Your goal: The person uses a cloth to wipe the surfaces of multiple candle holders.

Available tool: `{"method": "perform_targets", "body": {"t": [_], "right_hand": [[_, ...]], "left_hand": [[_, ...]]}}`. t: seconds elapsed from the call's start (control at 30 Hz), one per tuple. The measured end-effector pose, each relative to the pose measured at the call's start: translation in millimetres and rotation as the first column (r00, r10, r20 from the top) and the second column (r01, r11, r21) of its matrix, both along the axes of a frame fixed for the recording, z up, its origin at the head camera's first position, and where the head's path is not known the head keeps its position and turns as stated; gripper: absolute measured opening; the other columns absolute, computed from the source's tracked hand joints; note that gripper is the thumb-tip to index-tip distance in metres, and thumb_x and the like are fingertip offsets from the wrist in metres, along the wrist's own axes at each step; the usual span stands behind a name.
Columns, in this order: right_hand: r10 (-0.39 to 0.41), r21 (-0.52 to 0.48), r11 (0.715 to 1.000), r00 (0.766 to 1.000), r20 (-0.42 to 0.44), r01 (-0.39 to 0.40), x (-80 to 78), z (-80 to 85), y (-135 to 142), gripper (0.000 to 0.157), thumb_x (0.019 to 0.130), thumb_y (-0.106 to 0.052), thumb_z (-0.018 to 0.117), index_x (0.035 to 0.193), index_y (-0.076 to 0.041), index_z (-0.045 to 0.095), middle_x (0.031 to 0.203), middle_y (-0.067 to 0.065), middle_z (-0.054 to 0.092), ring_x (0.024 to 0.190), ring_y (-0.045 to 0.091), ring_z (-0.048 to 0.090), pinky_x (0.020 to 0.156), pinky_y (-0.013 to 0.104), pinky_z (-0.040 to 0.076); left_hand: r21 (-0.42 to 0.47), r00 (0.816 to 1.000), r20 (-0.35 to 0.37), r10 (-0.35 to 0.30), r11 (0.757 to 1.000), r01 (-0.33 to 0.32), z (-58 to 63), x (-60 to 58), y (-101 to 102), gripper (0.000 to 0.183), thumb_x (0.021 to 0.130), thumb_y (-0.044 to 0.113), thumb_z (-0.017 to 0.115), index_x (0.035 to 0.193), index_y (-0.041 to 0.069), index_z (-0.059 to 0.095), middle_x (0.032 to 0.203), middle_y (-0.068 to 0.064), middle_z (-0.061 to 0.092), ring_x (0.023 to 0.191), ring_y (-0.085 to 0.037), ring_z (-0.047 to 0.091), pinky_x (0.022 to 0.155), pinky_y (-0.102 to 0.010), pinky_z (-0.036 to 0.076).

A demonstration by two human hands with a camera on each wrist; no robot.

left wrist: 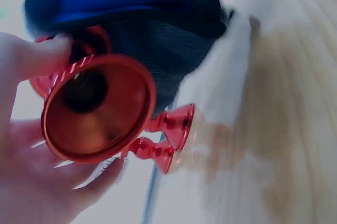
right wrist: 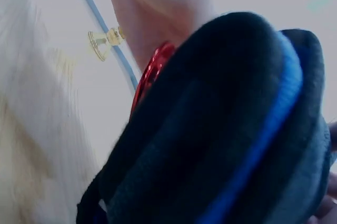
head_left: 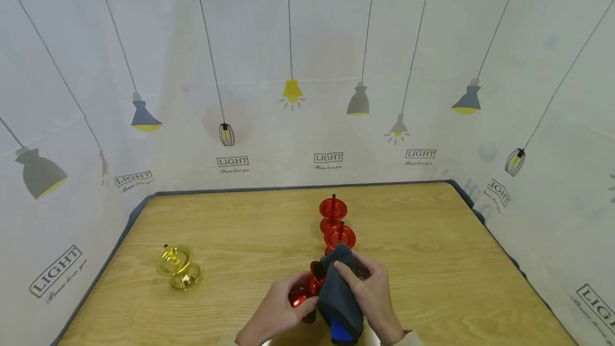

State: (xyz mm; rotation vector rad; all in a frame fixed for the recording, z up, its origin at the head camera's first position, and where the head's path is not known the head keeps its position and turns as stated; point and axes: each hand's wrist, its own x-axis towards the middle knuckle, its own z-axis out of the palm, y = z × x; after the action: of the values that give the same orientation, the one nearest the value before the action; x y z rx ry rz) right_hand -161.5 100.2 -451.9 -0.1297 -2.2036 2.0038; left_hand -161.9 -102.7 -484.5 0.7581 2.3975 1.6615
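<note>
My left hand (head_left: 275, 306) grips a shiny red metal candle holder (head_left: 299, 297), tilted on its side. In the left wrist view, the hollow underside of its flared foot (left wrist: 124, 124) faces the camera, with the fingers curled round it. A folded dark grey cloth (head_left: 340, 298) with a blue inner side is pinched in my right hand (head_left: 373, 288), thumb on top. The cloth lies against the holder's dish end and hides part of it. From the right wrist, the cloth (right wrist: 200, 108) fills most of the view, with a red rim (right wrist: 152, 70) behind it.
Two more red candle holders (head_left: 340, 237) stand one behind the other just beyond the hands. A gold candle holder (head_left: 184, 277) stands at the left on the wooden table (head_left: 240, 239). White sheeting (head_left: 326, 122) printed with lamps surrounds the table's back and sides.
</note>
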Motion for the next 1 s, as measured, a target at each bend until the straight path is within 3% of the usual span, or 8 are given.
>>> {"method": "perform_targets", "body": {"t": [0.07, 0.17, 0.3, 0.37, 0.53, 0.67, 0.83, 1.0], "right_hand": [[-0.032, 0.002, 0.999, 0.999, 0.017, 0.032, -1.1, 2.0, 0, 0.040, 0.086, -0.017, 0.082, 0.121, 0.000, 0.072, 0.108, 0.016, 0.076, 0.083, 0.009, 0.071, 0.073, 0.022, 0.057], [-0.064, -0.016, 0.998, 0.997, 0.037, 0.065, -2.0, 4.3, -1, 0.041, 0.086, -0.018, 0.082, 0.122, 0.001, 0.071, 0.107, 0.017, 0.075, 0.081, 0.010, 0.072, 0.069, 0.022, 0.058], [-0.067, -0.023, 0.997, 0.997, 0.035, 0.067, -1.7, 5.2, -3, 0.040, 0.087, -0.016, 0.081, 0.122, 0.002, 0.071, 0.107, 0.018, 0.075, 0.080, 0.010, 0.072, 0.069, 0.023, 0.058], [-0.064, -0.012, 0.998, 0.998, 0.027, 0.064, -1.4, 4.7, -3, 0.039, 0.087, -0.016, 0.081, 0.121, 0.002, 0.071, 0.106, 0.018, 0.075, 0.080, 0.010, 0.072, 0.070, 0.022, 0.058], [-0.052, 0.013, 0.999, 0.998, 0.020, 0.052, -1.3, 1.6, -1, 0.037, 0.087, -0.015, 0.081, 0.119, 0.001, 0.072, 0.105, 0.017, 0.076, 0.082, 0.009, 0.071, 0.073, 0.020, 0.057], [-0.039, 0.014, 0.999, 0.999, 0.013, 0.039, -1.4, -1.2, 1, 0.037, 0.086, -0.018, 0.082, 0.118, -0.001, 0.073, 0.105, 0.016, 0.076, 0.084, 0.009, 0.071, 0.076, 0.020, 0.056], [-0.047, -0.040, 0.998, 0.999, 0.025, 0.048, -1.1, -3.3, 3, 0.039, 0.088, -0.018, 0.081, 0.121, 0.001, 0.071, 0.110, 0.017, 0.075, 0.086, 0.007, 0.071, 0.076, 0.020, 0.057], [-0.050, -0.054, 0.997, 0.996, -0.073, 0.046, -0.4, -3.6, 9, 0.037, 0.088, -0.012, 0.080, 0.122, 0.001, 0.071, 0.113, 0.018, 0.073, 0.092, 0.006, 0.071, 0.080, 0.020, 0.057]], "left_hand": [[-0.015, 0.986, -0.138, 0.096, 0.995, -0.099, -0.9, 2.5, 6, 0.041, 0.089, 0.011, 0.077, 0.127, 0.007, 0.064, 0.112, -0.006, 0.072, 0.098, -0.010, 0.068, 0.083, -0.024, 0.058], [-0.048, 0.914, -0.344, 0.217, 0.968, -0.248, -2.0, 4.2, 15, 0.048, 0.078, 0.001, 0.082, 0.122, 0.007, 0.064, 0.108, -0.005, 0.072, 0.096, -0.015, 0.069, 0.082, -0.028, 0.059], [-0.083, 0.843, -0.455, 0.287, 0.929, -0.361, -2.4, 5.1, 21, 0.046, 0.072, -0.002, 0.083, 0.112, 0.007, 0.063, 0.099, -0.004, 0.073, 0.087, -0.013, 0.069, 0.075, -0.027, 0.058], [-0.092, 0.854, -0.436, 0.284, 0.930, -0.356, -1.3, 5.1, 20, 0.044, 0.072, -0.004, 0.082, 0.110, 0.008, 0.063, 0.097, -0.004, 0.073, 0.085, -0.011, 0.068, 0.073, -0.026, 0.058], [-0.085, 0.943, -0.261, 0.207, 0.968, -0.236, 0.9, 2.3, 13, 0.035, 0.083, 0.001, 0.078, 0.115, 0.012, 0.068, 0.102, -0.003, 0.073, 0.089, -0.010, 0.068, 0.072, -0.022, 0.057], [-0.024, 0.981, -0.125, 0.147, 0.988, -0.151, -0.8, 0.2, 7, 0.028, 0.091, 0.014, 0.077, 0.118, 0.012, 0.070, 0.106, -0.003, 0.073, 0.094, -0.009, 0.069, 0.076, -0.022, 0.058], [0.069, 0.993, 0.042, 0.114, 0.991, -0.117, 0.0, -0.1, -2, 0.030, 0.094, 0.023, 0.074, 0.119, 0.007, 0.071, 0.105, -0.009, 0.074, 0.090, -0.006, 0.069, 0.078, -0.022, 0.057], [0.117, 0.964, 0.137, 0.230, 0.962, -0.246, 6.8, -1.3, -7, 0.026, 0.096, 0.023, 0.072, 0.113, 0.003, 0.073, 0.099, -0.012, 0.075, 0.088, -0.007, 0.068, 0.079, -0.021, 0.055]]}}
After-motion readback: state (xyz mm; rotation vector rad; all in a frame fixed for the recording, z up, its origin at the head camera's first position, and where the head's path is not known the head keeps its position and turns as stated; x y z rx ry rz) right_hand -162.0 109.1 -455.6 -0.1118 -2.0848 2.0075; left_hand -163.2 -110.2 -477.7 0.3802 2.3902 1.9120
